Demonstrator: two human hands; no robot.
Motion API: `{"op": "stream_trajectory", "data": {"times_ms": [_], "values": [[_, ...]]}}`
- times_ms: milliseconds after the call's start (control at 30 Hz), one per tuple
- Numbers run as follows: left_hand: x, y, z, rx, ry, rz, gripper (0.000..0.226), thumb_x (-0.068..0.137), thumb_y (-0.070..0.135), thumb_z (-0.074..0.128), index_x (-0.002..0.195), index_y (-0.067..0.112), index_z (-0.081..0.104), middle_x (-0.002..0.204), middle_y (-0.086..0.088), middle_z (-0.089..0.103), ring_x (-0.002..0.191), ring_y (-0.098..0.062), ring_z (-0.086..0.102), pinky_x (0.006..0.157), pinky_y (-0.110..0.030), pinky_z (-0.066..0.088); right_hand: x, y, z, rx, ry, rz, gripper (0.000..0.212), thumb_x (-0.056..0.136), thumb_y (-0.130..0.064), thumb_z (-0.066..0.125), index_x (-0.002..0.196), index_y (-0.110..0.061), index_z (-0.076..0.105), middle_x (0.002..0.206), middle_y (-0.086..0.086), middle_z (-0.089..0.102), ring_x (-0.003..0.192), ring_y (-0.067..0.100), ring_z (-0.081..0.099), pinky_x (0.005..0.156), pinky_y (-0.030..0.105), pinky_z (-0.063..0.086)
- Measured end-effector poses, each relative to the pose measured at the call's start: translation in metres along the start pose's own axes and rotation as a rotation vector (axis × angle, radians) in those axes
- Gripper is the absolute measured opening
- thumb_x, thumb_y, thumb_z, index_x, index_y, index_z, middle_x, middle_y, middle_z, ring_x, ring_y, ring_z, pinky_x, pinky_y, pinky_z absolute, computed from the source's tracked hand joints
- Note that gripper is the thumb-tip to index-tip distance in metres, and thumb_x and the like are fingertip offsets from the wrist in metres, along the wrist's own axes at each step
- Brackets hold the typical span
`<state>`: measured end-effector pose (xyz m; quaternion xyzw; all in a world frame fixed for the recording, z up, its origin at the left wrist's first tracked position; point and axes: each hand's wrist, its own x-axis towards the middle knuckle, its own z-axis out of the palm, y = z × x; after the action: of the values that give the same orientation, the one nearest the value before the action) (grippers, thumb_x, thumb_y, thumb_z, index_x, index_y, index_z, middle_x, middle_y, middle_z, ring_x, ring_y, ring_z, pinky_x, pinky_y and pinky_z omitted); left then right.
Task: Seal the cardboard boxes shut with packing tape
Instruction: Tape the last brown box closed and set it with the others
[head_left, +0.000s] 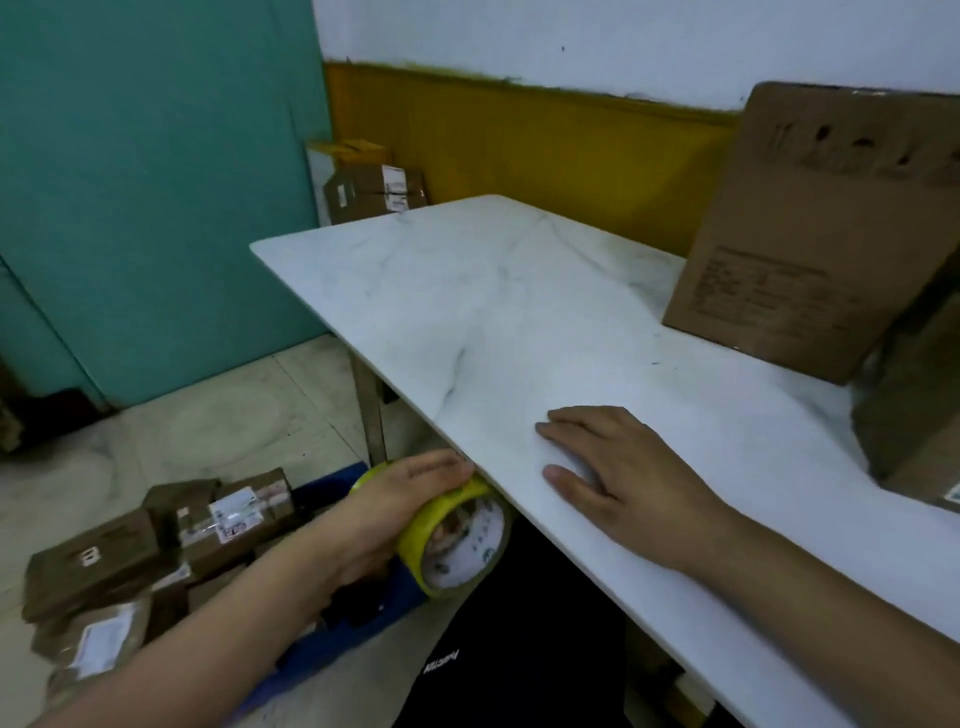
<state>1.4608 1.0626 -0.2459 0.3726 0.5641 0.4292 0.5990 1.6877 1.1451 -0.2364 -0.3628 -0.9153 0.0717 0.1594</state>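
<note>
Lower centre: left hand (410, 499), fingers curled round the yellow tape roll (457, 545), tucked just under the tabletop (519, 312) edge. Just right: right hand (618, 478) flat on the tabletop, fingers straight and slightly apart, holding nothing. Beyond, bare surface out to the far corner. Upper right: upright cardboard box (810, 249), well apart from both hands. Lower left, on the floor: taped parcels (156, 545).

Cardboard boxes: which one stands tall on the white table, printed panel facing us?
The big box at the table's far right, by the wall. The small labelled parcels lie on the floor; a second box is cut off at the right edge.
</note>
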Motion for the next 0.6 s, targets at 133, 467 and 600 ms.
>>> {"op": "stream_trajectory", "data": {"times_ms": [133, 467, 600], "values": [[-0.008, 0.021, -0.007, 0.198, -0.053, -0.079, 0.022, 0.097, 0.031, 0.06, 0.101, 0.015, 0.076, 0.081, -0.001, 0.074, 0.058, -0.008, 0.067, 0.057, -0.02, 0.055, 0.012, -0.026, 0.004, 0.183, -0.015, -0.03, 0.05, 0.099, -0.054, 0.04, 0.139, -0.028, 0.054, 0.142, -0.012, 0.05, 0.133, 0.006, 0.039, 0.112, 0.022, 0.029], [-0.015, 0.084, 0.001, 1.076, 0.05, 0.131, 0.023, 0.091, 0.049, 0.061, 0.092, 0.031, 0.076, 0.091, 0.011, 0.073, 0.079, 0.001, 0.064, 0.069, -0.017, 0.049, 0.062, -0.035, -0.026, 0.463, -0.394, -0.04, 0.031, 0.1, -0.03, 0.055, 0.13, -0.027, 0.06, 0.114, -0.021, 0.061, 0.099, -0.02, 0.052, 0.09, 0.002, 0.036], [-0.031, 0.148, 0.015, 1.107, -0.001, 0.239, 0.021, 0.085, 0.057, 0.056, 0.085, 0.046, 0.074, 0.079, 0.02, 0.07, 0.07, 0.0, 0.065, 0.062, -0.02, 0.048, 0.061, -0.025, -0.065, 0.494, -0.234, 0.026, 0.009, 0.093, -0.021, 0.065, 0.092, -0.025, 0.073, 0.083, -0.019, 0.071, 0.083, 0.0, 0.065, 0.082, 0.02, 0.052]]}}
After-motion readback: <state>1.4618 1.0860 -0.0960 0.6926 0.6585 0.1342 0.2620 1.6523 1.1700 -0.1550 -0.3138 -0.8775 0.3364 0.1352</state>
